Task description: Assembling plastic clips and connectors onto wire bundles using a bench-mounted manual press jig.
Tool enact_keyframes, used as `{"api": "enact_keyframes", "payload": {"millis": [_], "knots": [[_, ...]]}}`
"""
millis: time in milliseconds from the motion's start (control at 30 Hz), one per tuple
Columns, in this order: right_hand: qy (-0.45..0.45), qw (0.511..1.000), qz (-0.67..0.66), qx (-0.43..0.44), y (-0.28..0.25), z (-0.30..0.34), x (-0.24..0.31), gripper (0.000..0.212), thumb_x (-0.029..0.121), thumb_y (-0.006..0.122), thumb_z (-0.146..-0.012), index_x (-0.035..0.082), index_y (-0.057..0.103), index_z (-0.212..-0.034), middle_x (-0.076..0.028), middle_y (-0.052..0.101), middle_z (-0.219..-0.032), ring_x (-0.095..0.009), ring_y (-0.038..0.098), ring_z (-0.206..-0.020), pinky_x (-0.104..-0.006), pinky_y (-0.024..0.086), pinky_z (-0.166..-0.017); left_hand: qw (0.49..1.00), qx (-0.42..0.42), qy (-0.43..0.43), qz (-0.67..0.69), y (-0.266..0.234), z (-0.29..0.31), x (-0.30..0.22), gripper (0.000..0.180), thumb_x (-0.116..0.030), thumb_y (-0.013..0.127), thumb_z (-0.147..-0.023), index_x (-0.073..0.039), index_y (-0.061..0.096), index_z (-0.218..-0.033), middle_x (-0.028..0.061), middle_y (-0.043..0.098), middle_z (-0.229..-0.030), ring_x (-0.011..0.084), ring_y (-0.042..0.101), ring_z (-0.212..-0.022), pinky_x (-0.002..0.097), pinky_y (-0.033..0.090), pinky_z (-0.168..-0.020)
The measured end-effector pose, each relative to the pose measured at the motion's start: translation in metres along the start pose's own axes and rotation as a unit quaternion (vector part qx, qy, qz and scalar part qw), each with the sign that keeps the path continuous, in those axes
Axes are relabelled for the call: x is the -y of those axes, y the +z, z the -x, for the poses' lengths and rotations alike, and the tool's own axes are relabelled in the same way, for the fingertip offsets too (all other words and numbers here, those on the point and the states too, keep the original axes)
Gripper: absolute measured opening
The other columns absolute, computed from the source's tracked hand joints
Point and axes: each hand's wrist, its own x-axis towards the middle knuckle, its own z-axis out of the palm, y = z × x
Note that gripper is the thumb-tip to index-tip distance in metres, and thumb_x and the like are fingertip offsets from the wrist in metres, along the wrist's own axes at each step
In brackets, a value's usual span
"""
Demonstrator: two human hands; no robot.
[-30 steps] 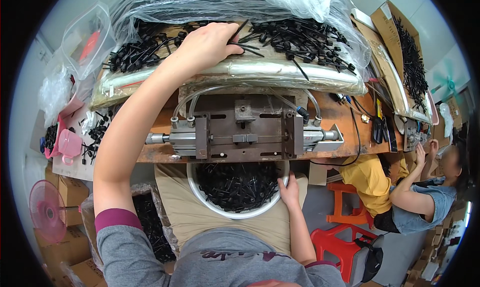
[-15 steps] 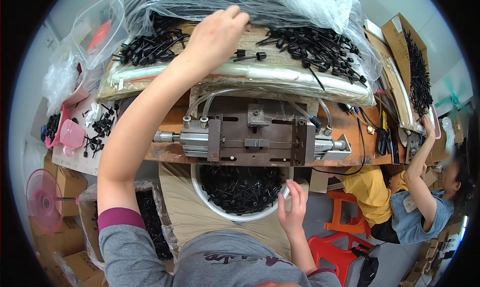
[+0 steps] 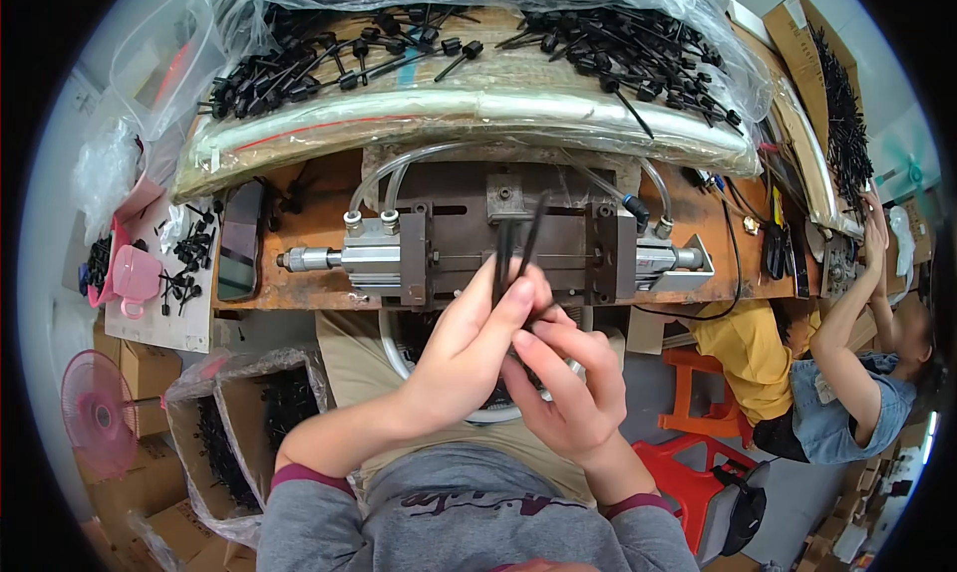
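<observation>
My left hand (image 3: 464, 348) is closed, holding thin black stemmed plastic parts (image 3: 506, 258) upright between thumb and fingers. At least two stems stick up past its fingertips, blurred by motion. Right beside it, my right hand (image 3: 573, 383) pinches at the dark lower end of these parts, which the fingers mostly hide. Both hands are just in front of a brown metal fixture (image 3: 464, 188) with a silver cylinder (image 3: 374, 263) on its left and another (image 3: 663, 261) on its right. Below the hands, a white-rimmed basin (image 3: 392, 348) on my lap is largely covered.
Black parts (image 3: 289, 69) lie in heaps on a plastic-wrapped pad (image 3: 419, 114) behind the fixture. A phone (image 3: 240, 238) and a pink cup (image 3: 137, 273) are at the left, above lined boxes (image 3: 229, 442). At the right sit a co-worker (image 3: 847, 393) and a red stool (image 3: 678, 472).
My left hand has come back from the heap on the pad to above my lap, holding black parts. My right hand has risen from the basin's rim to meet it.
</observation>
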Motion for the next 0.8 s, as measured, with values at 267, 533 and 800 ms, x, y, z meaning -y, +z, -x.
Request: {"api": "enact_keyframes", "payload": {"millis": [267, 533, 800], "knots": [[-0.006, 0.983, -0.024, 0.181, -0.014, 0.020, -0.014, 0.038, 0.001, 0.068, -0.066, -0.005, 0.065, -0.104, -0.015, 0.062, -0.100, -0.023, 0.065, -0.077, -0.0313, 0.054, -0.064, 0.989, -0.009, -0.132, 0.070, -0.016, 0.029, 0.028, 0.019, -0.021, 0.033, -0.104, -0.005, 0.043, -0.101, 0.0282, 0.056, -0.121, 0.0344, 0.056, -0.117, 0.0425, 0.044, -0.100], [0.080, 0.987, -0.075, 0.116, -0.010, 0.013, -0.034, 0.033, 0.004, 0.083, -0.064, -0.002, 0.069, -0.093, -0.010, 0.062, -0.084, -0.023, 0.064, -0.069, -0.0311, 0.053, -0.058, 0.994, -0.083, -0.020, -0.065, -0.031, 0.041, 0.016, 0.028, -0.022, 0.035, -0.105, -0.001, 0.050, -0.094, 0.0150, 0.058, -0.105, 0.0067, 0.050, -0.063, 0.0195, 0.043, -0.058], [0.037, 0.979, 0.055, 0.192, 0.017, 0.012, -0.038, 0.027, 0.005, 0.074, -0.073, -0.006, 0.062, -0.095, -0.022, 0.059, -0.120, -0.028, 0.067, -0.091, -0.0338, 0.056, -0.074, 0.998, -0.058, -0.010, -0.008, -0.034, 0.049, 0.004, 0.027, -0.026, 0.029, -0.106, -0.004, 0.045, -0.106, 0.0199, 0.067, -0.086, 0.0083, 0.053, -0.057, 0.0187, 0.038, -0.051]]}}
